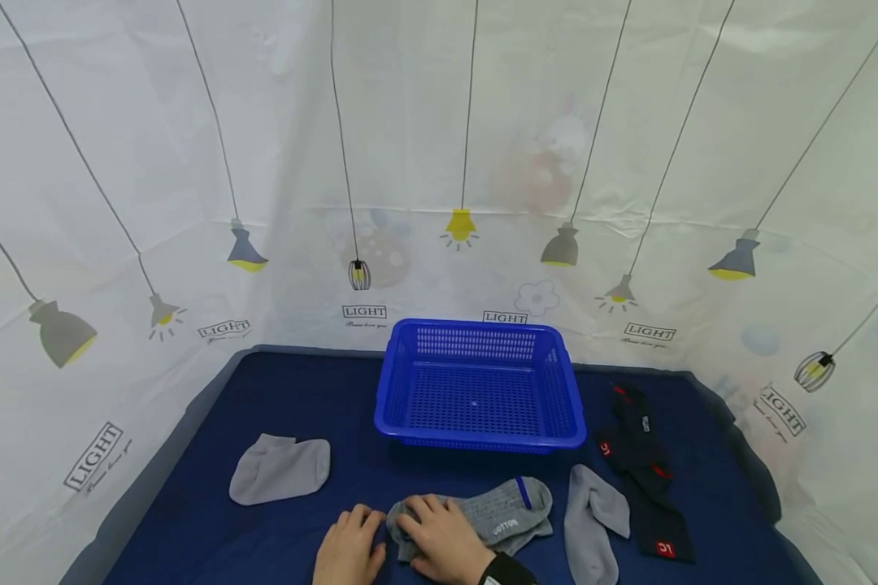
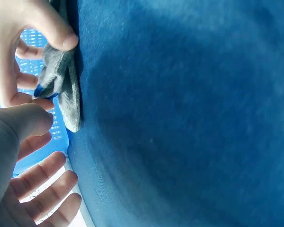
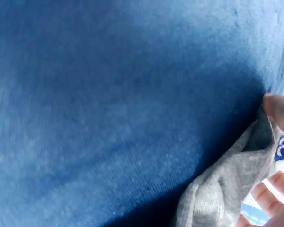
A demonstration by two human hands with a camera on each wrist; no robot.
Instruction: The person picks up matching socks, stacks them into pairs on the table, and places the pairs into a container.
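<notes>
A pair of dark grey ribbed socks (image 1: 499, 512), with a blue stripe and "COTTON" lettering, lies at the front middle of the table. My right hand (image 1: 442, 536) grips their left end, thumb on one side and fingers on the other. In the right wrist view the grey knit (image 3: 222, 184) hangs folded beside my right thumb (image 3: 277, 111). My left hand (image 1: 349, 544) is just left of the socks, its fingertips close to their edge. The left wrist view shows its fingers (image 2: 45, 182) loosely extended and apart, with nothing held in them.
Behind the hands stands a blue plastic basket (image 1: 384, 406) with perforated sides. A light grey sock (image 1: 281, 470) lies on the left, another light grey sock (image 1: 593, 520) on the right. Black socks with red marks (image 1: 640, 455) lie further right. A lamp-printed curtain (image 1: 439, 122) encloses the dark blue table.
</notes>
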